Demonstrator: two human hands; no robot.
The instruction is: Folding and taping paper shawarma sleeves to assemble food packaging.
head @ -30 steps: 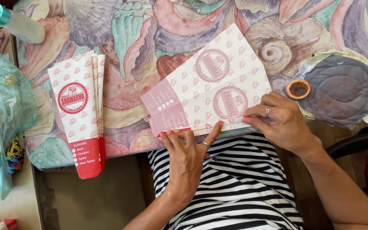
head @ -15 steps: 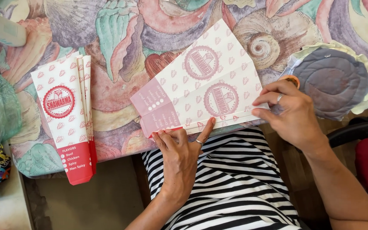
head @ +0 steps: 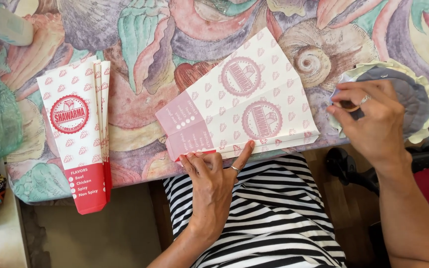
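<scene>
Since half a second ago, the right hand (head: 371, 121) has left the flat paper sleeve (head: 239, 106) and now sits over the stack of round liners (head: 420, 106) at the table (head: 140, 64) edge, fingertips pinched on a small brown roll of tape (head: 347, 105). From the head view, the left hand (head: 214, 181) lies open, fingers flat, pressing the sleeve's near edge to the table. A pile of similar red-and-white sleeves (head: 80, 134) lies well to the left
</scene>
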